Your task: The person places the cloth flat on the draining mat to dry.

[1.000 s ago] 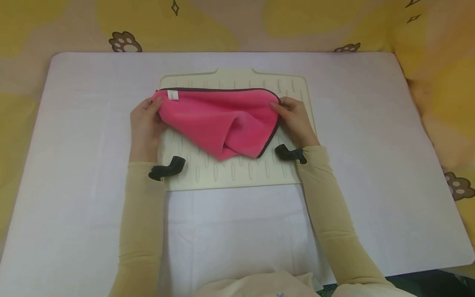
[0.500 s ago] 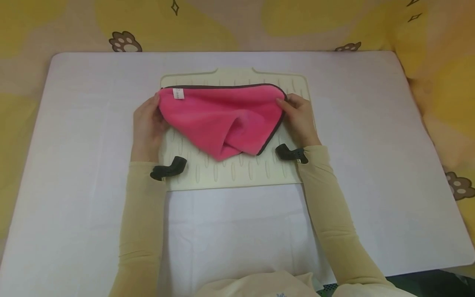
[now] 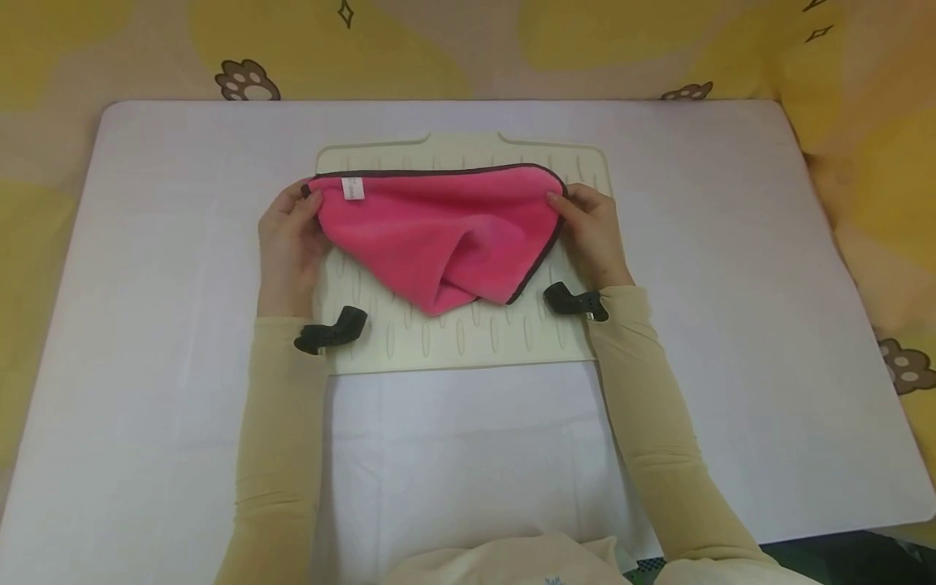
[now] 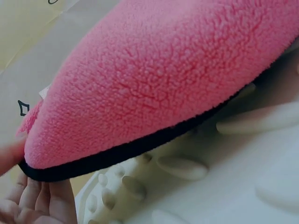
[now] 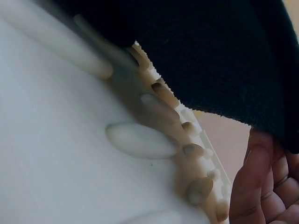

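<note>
A pink fleecy towel (image 3: 431, 211) with dark edging and a white tag (image 3: 353, 188) hangs stretched between both hands, its lower part drooping in folds. At its upper left corner my left hand (image 3: 288, 244) pinches it between thumb and fingers, and a bit of dark trim pokes out there. My right hand (image 3: 592, 231) pinches the upper right corner, thumb on the near side. The left wrist view shows the pink pile of the towel (image 4: 154, 88) close up. In the right wrist view the towel's dark side (image 5: 224, 60) shows above my fingers.
Beneath the towel lies a cream board (image 3: 461, 349) with raised oval ridges and a notched far edge. It rests on a white-covered table (image 3: 731, 366). Yellow patterned fabric (image 3: 468, 49) runs along the table's far side. Black wrist-worn pieces (image 3: 332, 329) jut from both sleeves.
The towel has shifted right and slightly away, with the right hand moving along. My left hand went right, then back a little left, and the dark corner now shows beside its fingers.
</note>
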Tool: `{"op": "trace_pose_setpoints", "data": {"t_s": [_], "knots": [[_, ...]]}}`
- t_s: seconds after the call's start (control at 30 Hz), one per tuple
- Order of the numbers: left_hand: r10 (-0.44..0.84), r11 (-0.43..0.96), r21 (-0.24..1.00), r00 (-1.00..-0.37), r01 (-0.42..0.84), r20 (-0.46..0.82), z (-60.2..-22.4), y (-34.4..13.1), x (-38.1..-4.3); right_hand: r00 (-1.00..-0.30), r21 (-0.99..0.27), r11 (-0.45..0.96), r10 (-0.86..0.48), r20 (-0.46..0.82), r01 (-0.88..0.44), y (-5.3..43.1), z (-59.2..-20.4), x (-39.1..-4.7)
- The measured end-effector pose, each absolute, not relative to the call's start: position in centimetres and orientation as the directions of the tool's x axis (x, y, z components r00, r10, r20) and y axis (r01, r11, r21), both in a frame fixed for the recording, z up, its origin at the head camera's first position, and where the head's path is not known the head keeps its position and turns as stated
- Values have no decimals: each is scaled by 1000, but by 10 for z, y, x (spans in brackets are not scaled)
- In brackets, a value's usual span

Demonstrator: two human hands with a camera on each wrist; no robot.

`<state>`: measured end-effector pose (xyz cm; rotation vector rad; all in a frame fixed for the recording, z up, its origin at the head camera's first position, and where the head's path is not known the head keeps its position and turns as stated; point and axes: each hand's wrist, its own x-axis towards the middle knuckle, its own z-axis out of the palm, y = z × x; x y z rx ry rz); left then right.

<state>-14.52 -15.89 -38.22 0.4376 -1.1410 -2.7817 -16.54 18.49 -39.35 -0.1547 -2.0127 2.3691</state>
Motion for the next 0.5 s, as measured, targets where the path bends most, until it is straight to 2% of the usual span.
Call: {"op": "trace_pose_setpoints", "data": {"t_s": [0.27, 0.5], "knots": [[-116, -753, 641, -928, -151, -355, -380, -161, -145, -994, -975, -214, 85, -71, 51, 184, -395, -167], [-141, -735, 675, -958, -69, -251, -385, -162, -145, -990, -976, -198, 91, -105, 85, 185, -393, -166]]}}
